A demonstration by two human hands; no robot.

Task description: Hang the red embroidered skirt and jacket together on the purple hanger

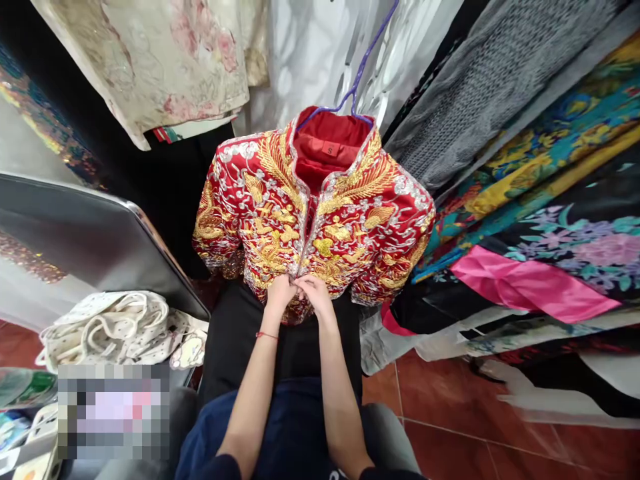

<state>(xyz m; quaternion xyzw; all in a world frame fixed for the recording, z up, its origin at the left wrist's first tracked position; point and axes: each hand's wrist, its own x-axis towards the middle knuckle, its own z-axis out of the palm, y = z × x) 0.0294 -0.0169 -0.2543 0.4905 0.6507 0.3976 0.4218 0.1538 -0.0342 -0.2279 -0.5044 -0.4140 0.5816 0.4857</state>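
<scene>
A red jacket [333, 230] with gold and silver embroidery hangs in front of me on a purple hanger [358, 75]. Its stand collar gapes, showing a red lining and a size label [331, 149] marked S. My left hand [281, 293] and my right hand [314, 292] meet at the lower front opening. Both hands have their fingers closed on the jacket's front edges, pinching near the centre line. The front parts slightly above them. Whatever fastening lies between the fingertips is too small to make out.
Patterned garments [565, 227] and a grey knit [505, 87] hang close on the right. A floral cream garment [200, 60] hangs at upper left. A dark, metal-edged panel [100, 233] stands left, above a spotted white cloth bag [120, 327]. Red tiles [450, 427] cover the floor.
</scene>
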